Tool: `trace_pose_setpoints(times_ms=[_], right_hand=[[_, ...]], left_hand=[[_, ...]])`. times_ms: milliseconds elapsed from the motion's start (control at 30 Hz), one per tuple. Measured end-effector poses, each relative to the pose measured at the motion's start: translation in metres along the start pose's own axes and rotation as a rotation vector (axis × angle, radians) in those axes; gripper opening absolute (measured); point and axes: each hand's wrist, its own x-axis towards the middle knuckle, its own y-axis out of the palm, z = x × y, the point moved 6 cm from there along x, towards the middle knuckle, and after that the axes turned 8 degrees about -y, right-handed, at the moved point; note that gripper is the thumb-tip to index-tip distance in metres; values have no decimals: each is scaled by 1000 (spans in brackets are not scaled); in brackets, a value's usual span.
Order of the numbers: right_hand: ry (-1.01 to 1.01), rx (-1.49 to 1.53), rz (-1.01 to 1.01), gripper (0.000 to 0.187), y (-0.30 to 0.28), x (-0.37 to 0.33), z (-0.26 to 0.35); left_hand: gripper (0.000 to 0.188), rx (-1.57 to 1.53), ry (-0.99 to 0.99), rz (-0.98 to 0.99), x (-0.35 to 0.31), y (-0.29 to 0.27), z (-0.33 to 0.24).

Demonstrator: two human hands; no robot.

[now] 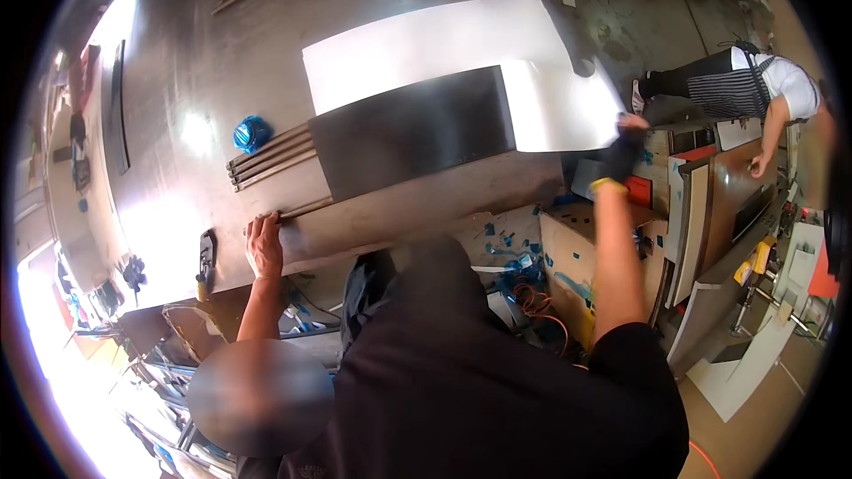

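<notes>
A shiny pale metal sheet (417,44) lies on the large metal-topped table (169,89), its right end reaching past the table. Over its front part rests a dark rectangular panel (413,133). My right hand (627,144), in a dark glove with bare fingertips, is closed at the sheet's right corner; it is somewhat blurred. Near the table's front edge my left hand (264,247) lies open, fingers stretched on the surface. Its fingertips are beside the end of a thin rod (306,208), which runs toward the dark panel.
Several long rods (271,158) and a blue plastic bundle (253,134) lie left of the panel. A clamp-like tool (207,257) sits at the front edge. Below my right arm stands an open cardboard box (568,253). Another person (754,89) in a striped apron is at right.
</notes>
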Motion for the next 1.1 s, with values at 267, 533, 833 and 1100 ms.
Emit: trace_pose_setpoints(times_ms=[267,533,833,1100], right_hand=[[-137,335,312,38,55,-65,92],[465,308,-384,58,-169,93,-83],[-260,1144,805,44,-103,-202,416],[-671,1093,1435,64,-71,-371,697]], left_hand=[[34,-21,-45,9,1,-4,2],[42,-171,-82,-121,-6,-14,-4],[81,-1742,-145,315,-86,-97,-61],[19,-1155,-923,-675,-198,-174,278]])
